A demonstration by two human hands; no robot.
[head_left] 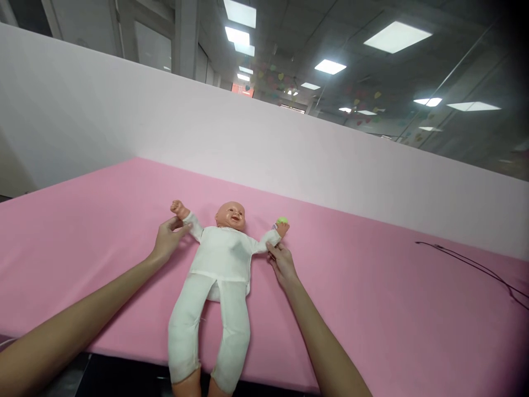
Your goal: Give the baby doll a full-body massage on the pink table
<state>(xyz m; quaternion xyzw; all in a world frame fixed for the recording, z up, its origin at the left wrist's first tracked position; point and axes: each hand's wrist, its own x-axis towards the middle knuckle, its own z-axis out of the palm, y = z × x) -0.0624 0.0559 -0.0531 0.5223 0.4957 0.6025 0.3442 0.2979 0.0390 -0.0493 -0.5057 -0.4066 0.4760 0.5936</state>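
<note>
White cloth-bodied baby doll (221,259) lying face-up at the centre, arms spread.
Your left hand (168,240) and right hand (281,264) pinch narrowly at its sleeves; a small green ball (282,220) touches its fist at 1 o'clock, and a thin black cord (475,267) lies at 3 o'clock on the pink tabletop (82,231).

The head-worn view looks forward and down from just behind the near edge of the pink worktop (372,320), tilted, with the white cloth baby doll (219,259) low in frame and the white partition wall (206,110) and ceiling lights (397,36) above
</note>
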